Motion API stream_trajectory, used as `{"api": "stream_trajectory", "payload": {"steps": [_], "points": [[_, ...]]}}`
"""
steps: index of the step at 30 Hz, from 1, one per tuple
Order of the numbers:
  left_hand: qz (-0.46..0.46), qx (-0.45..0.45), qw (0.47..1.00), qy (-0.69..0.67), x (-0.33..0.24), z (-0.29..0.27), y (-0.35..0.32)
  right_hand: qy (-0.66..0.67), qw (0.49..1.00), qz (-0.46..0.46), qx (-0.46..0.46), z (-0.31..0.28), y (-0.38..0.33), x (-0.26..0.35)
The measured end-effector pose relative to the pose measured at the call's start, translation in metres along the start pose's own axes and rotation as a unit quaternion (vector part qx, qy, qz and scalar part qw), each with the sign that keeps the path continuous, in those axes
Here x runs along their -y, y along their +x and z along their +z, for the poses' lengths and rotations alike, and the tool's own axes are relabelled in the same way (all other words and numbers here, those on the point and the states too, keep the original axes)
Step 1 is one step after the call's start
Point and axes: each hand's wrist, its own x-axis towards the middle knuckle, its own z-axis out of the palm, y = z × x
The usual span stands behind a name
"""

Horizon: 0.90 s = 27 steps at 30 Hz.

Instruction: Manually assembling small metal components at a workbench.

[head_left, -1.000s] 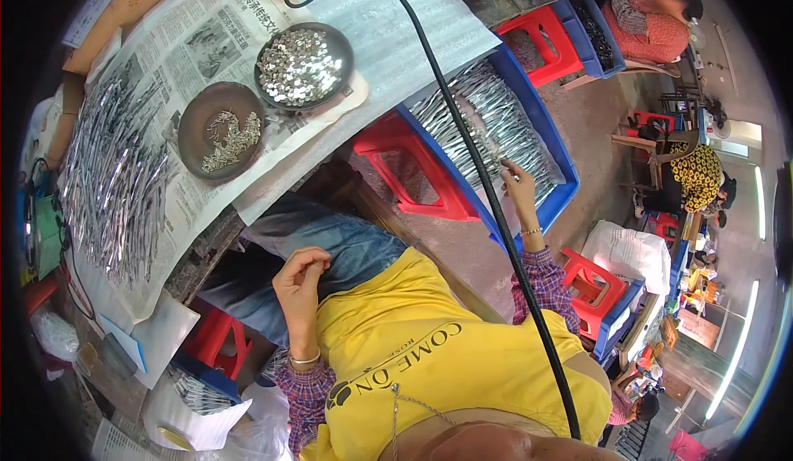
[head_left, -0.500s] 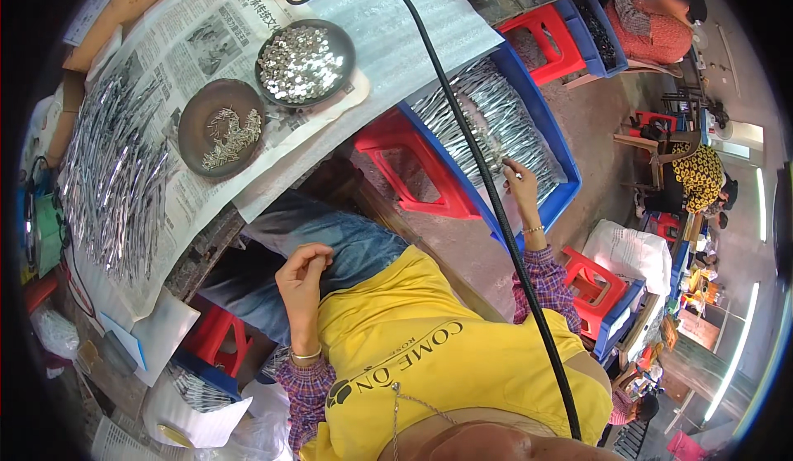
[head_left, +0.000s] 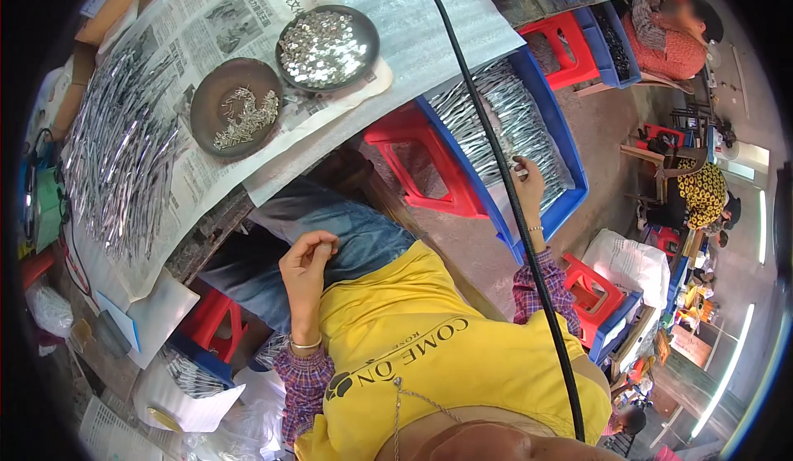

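My right hand (head_left: 529,185) is over the right part of a blue tray (head_left: 579,172), its fingers curled together close to the silvery metal strips (head_left: 519,122) lined up inside. Whatever lies between those fingertips is too small to make out. Above my lap, my left hand (head_left: 306,269) is raised with thumb and fingers pressed together; I cannot see whether something small is in the pinch. On the newspaper-covered table (head_left: 186,56) stand a brown bowl of small metal pins (head_left: 212,99) and a dark bowl of shiny little discs (head_left: 370,31). More long twisted strips (head_left: 124,155) are piled at the left.
A black cable (head_left: 472,89) hangs across the view, passing in front of the tray. The tray rests near a red stool (head_left: 467,203). Other red stools (head_left: 596,292), a white sack (head_left: 632,267) and seated people (head_left: 669,35) are to the right.
The whole view has shifted a little, so the table sits slightly higher and further right. My right fingers have curled inward a little at the tray. My left hand keeps its pinch.
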Motion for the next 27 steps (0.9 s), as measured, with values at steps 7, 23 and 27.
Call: {"api": "stream_trajectory", "payload": {"steps": [7,23,27], "points": [[-0.001,-0.024,1.000,0.017,-0.003,-0.005,-0.003,-0.001,0.999,-0.035,-0.004,0.006,0.003,0.011],[0.249,-0.183,0.881,0.358,-0.096,-0.072,-0.009,0.278,0.944,-0.007,0.177,0.016,-0.024,0.114],[0.203,-0.347,0.808,0.432,-0.121,-0.135,-0.009,0.306,0.895,-0.100,0.309,0.026,-0.044,0.169]]}}
